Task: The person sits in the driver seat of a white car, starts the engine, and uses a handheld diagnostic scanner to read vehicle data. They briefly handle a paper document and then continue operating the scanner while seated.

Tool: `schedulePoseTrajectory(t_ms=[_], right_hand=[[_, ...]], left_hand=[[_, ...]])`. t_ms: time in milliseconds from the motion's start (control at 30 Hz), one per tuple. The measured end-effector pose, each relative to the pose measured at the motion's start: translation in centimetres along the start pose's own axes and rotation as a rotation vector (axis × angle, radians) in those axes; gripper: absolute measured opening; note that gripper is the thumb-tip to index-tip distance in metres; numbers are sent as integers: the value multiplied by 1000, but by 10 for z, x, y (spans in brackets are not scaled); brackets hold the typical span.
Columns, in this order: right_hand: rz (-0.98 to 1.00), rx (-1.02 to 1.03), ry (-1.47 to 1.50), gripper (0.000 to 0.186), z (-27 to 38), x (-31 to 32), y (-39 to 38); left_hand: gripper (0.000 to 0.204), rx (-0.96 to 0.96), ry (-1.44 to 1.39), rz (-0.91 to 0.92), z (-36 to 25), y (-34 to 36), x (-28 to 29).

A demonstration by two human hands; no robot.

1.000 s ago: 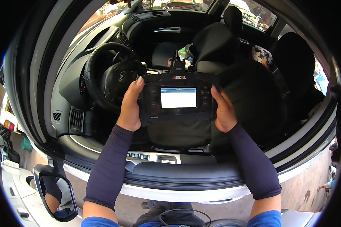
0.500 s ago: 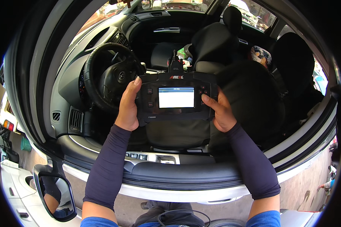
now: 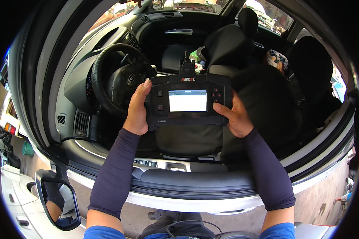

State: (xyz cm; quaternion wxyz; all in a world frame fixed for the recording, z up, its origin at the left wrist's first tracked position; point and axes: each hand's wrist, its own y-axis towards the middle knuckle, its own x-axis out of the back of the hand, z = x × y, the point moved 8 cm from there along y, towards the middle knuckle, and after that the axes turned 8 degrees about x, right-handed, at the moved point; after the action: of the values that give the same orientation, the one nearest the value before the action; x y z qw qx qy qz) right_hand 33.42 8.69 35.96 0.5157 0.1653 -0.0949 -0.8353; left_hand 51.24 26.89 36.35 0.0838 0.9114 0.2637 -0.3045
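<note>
Between my two hands is a black handheld car diagnostic scanner [image 3: 187, 118], held level in the open window of a car. Its lit screen shows a mostly white page under a dark top bar. My left hand [image 3: 137, 109] grips the scanner's left side, thumb up along the edge. On the other side my right hand [image 3: 237, 114] is wrapped round the grip, its thumb lying at the lower edge of the button cluster [image 3: 216, 95]. The fingers behind the scanner are hidden. A plug with a cable [image 3: 186, 65] rises from its top edge.
The steering wheel [image 3: 97, 81] stands left of the scanner, with the black driver's seat [image 3: 263, 103] to the right. Below my forearms runs the door sill with window switches [image 3: 145, 162]. A side mirror [image 3: 58, 203] juts out at lower left. A cable [image 3: 193, 223] loops near my legs.
The view has shifted slightly, so the car interior and scanner sit a little further right. The screen's top bar looks slightly different. Both hands keep their hold; the right thumb stays by the buttons.
</note>
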Motion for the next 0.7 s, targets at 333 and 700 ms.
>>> schedulePoseTrajectory(t_ms=[333, 700], right_hand=[[-5, -13, 2, 71, -2, 0, -2], [15, -5, -22, 65, -1, -2, -3]], left_hand=[[47, 21, 48, 76, 3, 3, 8], [48, 11, 66, 64, 3, 3, 12]])
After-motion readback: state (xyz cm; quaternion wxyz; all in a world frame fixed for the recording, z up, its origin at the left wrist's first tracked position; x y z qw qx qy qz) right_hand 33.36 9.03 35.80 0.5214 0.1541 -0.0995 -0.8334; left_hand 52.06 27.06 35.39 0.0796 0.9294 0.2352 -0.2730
